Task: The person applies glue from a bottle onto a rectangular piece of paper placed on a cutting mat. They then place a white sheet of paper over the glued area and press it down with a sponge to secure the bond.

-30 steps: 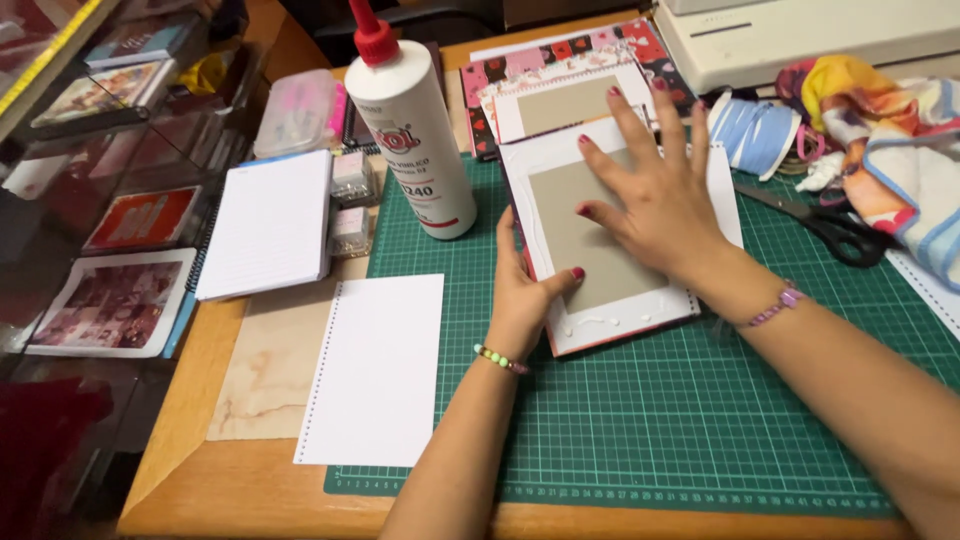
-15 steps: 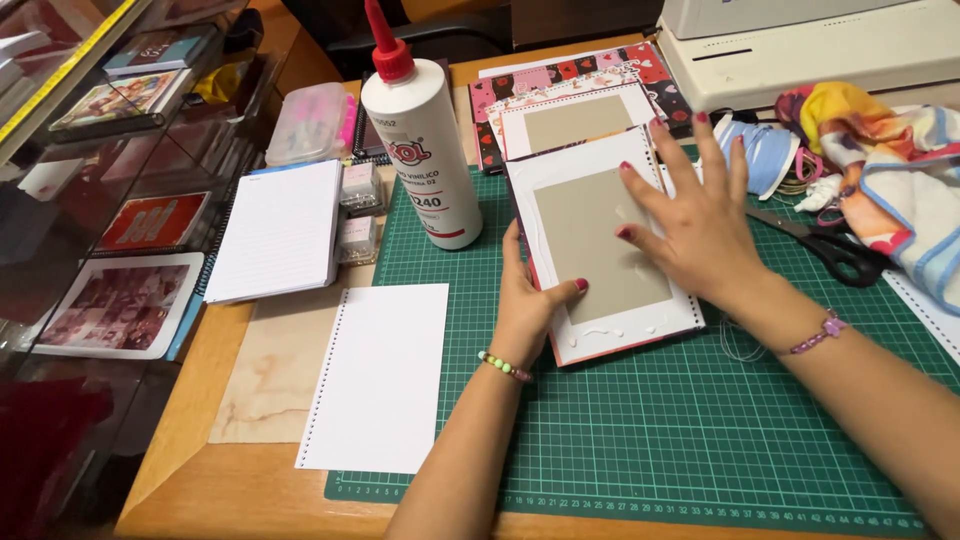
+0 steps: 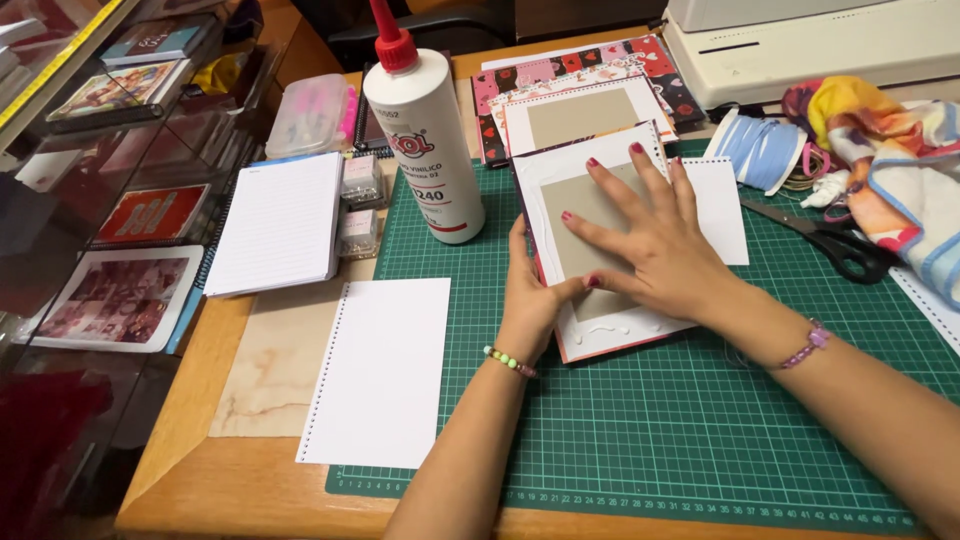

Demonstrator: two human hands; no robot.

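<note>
A notebook cover (image 3: 560, 190) lies face down on the green cutting mat (image 3: 700, 430), white paper folded over a grey cardboard panel, with beads of glue along its near edge. My right hand (image 3: 645, 240) lies flat on the grey panel, fingers spread. My left hand (image 3: 530, 290) grips the cover's left edge, thumb on top. A white punched sheet (image 3: 720, 205) pokes out from under the cover on the right.
A white glue bottle (image 3: 425, 140) with a red cap stands left of the cover. A perforated white sheet (image 3: 380, 370) and a lined pad (image 3: 282, 222) lie further left. Black scissors (image 3: 835, 240), blue ribbon (image 3: 760, 150) and colourful cloth (image 3: 890, 140) sit on the right. Patterned covers (image 3: 585, 105) lie behind.
My right hand slid across the grey panel, toward its middle and lower part. The left hand kept its hold on the left edge. The cover shifted slightly.
</note>
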